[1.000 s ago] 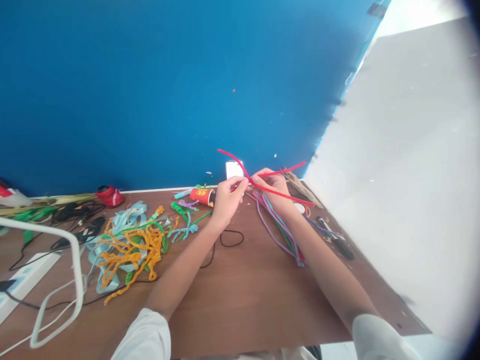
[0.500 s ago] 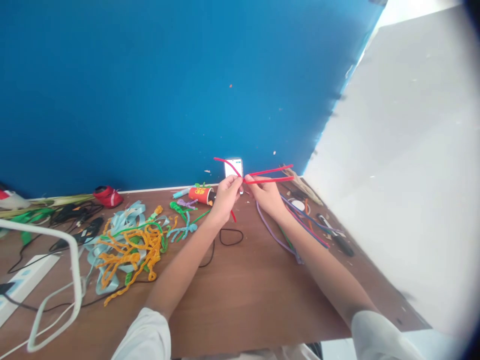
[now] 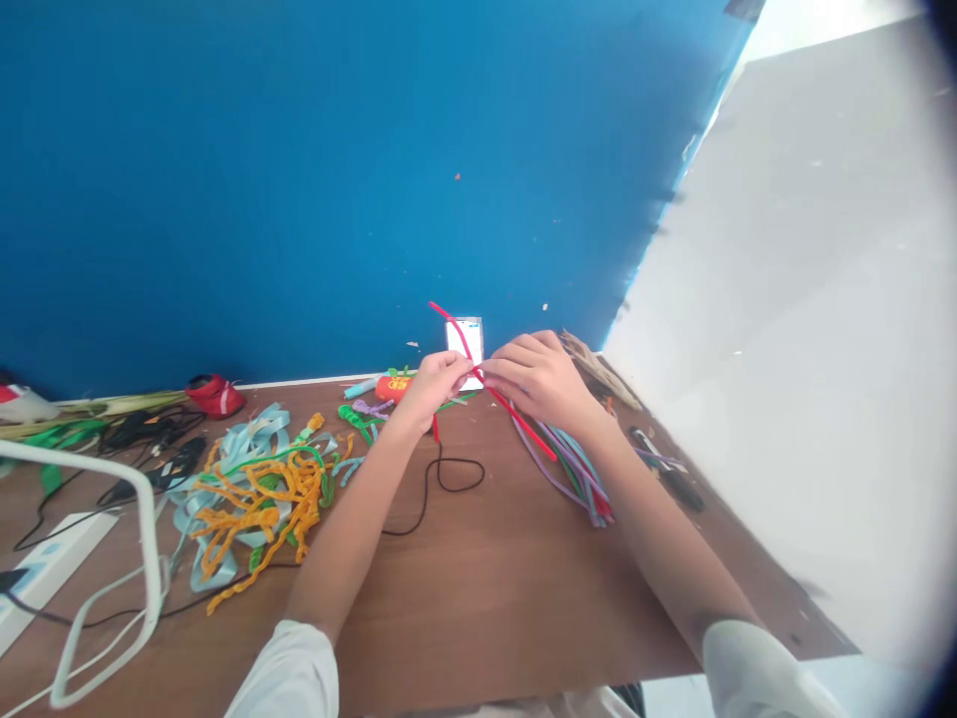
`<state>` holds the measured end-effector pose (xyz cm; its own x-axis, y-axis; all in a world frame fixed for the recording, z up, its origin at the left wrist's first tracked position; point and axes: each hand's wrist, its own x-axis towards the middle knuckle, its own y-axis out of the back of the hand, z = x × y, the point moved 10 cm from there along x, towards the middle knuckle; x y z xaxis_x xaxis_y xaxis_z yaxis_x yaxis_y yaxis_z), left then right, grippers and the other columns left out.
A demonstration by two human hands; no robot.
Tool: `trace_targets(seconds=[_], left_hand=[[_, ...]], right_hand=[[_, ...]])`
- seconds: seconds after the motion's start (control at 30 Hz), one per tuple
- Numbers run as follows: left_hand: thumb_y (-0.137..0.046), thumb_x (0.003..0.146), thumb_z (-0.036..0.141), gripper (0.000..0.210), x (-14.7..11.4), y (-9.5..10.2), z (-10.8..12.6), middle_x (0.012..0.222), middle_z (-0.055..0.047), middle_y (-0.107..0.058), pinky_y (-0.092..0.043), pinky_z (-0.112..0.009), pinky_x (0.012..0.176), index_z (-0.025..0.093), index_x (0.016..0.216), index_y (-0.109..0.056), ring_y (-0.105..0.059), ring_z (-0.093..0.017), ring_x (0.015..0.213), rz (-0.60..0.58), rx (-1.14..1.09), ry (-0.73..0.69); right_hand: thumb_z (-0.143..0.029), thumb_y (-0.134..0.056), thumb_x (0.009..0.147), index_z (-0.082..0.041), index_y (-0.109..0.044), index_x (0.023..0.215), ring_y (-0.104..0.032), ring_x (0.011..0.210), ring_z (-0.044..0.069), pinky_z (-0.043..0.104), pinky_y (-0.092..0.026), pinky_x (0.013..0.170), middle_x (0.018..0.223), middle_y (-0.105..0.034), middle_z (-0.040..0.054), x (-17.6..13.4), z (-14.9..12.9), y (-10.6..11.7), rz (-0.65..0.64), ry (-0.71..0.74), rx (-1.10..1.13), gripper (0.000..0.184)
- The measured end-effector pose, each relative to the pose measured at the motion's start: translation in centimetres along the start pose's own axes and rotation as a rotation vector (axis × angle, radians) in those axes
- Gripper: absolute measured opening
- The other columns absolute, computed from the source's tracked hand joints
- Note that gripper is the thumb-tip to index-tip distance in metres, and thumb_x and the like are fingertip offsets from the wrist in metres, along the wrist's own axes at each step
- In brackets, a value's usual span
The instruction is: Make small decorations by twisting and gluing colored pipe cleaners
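My left hand (image 3: 438, 387) pinches red pipe cleaners (image 3: 533, 431) where they cross, above the desk. One red end rises to the upper left, another hangs below the left hand, and red lengths slant down to the right. My right hand (image 3: 539, 381) is closed at the same crossing, its thumb and fingertips meeting on the red pipe cleaner. Behind the hands, a phone (image 3: 465, 346) with a lit screen leans against the wall. Under my right forearm lies a bundle of purple, green, blue and red pipe cleaners (image 3: 572, 467), partly hidden.
Left on the desk (image 3: 478, 588) are orange twisted pipe cleaners (image 3: 261, 514), pale blue ribbon (image 3: 213, 568), a white power strip (image 3: 56, 563) and a white tube frame (image 3: 152, 543). A red container (image 3: 390, 388) stands near the wall. A black cable (image 3: 426, 499) loops mid-desk. Right lies a dark-handled tool (image 3: 682, 489).
My right hand has turned over and lifted a little, its back now uppermost. The red lengths that pointed right now slope down to the right. My left hand has shifted slightly left.
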<state>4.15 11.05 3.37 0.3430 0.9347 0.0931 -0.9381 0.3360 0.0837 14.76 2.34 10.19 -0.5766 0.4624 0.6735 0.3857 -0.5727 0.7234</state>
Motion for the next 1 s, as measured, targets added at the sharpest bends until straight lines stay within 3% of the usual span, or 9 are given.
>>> trace_targets(seconds=[0.17, 0.37, 0.6, 0.8, 1.0], left_hand=[[-0.061, 0.082, 0.034, 0.027, 0.0, -0.4, -0.6, 0.055, 0.005, -0.043, -0.013, -0.020, 0.042, 0.017, 0.065, -0.048, -0.030, -0.002, 0.041, -0.038, -0.023, 0.044], [-0.061, 0.082, 0.034, 0.021, -0.1, -1.5, -0.5, 0.064, 0.002, -0.057, -0.015, -0.019, 0.040, 0.016, 0.074, -0.056, -0.032, -0.002, 0.041, -0.097, -0.060, 0.013], [-0.065, 0.078, 0.038, 0.026, 0.1, -1.9, -1.6, 0.060, 0.003, -0.052, -0.012, -0.019, 0.041, 0.015, 0.071, -0.055, -0.029, -0.001, 0.040, -0.129, -0.168, 0.083], [-0.064, 0.083, 0.039, 0.027, -0.1, -2.3, -0.8, 0.061, 0.003, -0.055, -0.017, -0.019, 0.042, 0.016, 0.071, -0.055, -0.033, -0.001, 0.042, -0.154, -0.080, 0.004], [-0.063, 0.085, 0.040, 0.028, -0.4, -2.6, -0.4, 0.065, 0.001, -0.061, -0.015, -0.020, 0.043, 0.015, 0.075, -0.060, -0.031, -0.001, 0.043, -0.166, -0.030, -0.022]], right_hand=[[-0.017, -0.051, 0.099, -0.024, -0.068, 0.115, -0.059, 0.093, 0.020, 0.036, -0.034, 0.077, 0.109, -0.072, 0.0044, -0.2, 0.5, -1.0, -0.062, -0.020, 0.068, 0.024], [-0.021, -0.049, 0.102, -0.020, -0.070, 0.111, -0.062, 0.087, 0.018, 0.032, -0.039, 0.074, 0.098, -0.072, 0.0063, -0.2, 0.6, -1.4, -0.039, -0.025, 0.207, 0.023], [-0.021, -0.049, 0.101, -0.022, -0.070, 0.110, -0.061, 0.088, 0.020, 0.033, -0.044, 0.077, 0.100, -0.070, 0.0079, -0.1, 0.7, -1.5, -0.027, -0.014, 0.277, 0.023], [-0.027, -0.052, 0.100, -0.018, -0.067, 0.087, -0.060, 0.085, 0.020, 0.033, -0.045, 0.076, 0.090, -0.067, 0.0085, -0.1, 1.3, -1.2, 0.064, -0.077, 0.313, 0.022], [-0.022, -0.052, 0.099, -0.019, -0.062, 0.085, -0.056, 0.075, 0.016, 0.029, -0.043, 0.068, 0.083, -0.060, 0.0048, -0.3, 2.4, -1.2, 0.134, -0.221, 0.454, 0.017]])
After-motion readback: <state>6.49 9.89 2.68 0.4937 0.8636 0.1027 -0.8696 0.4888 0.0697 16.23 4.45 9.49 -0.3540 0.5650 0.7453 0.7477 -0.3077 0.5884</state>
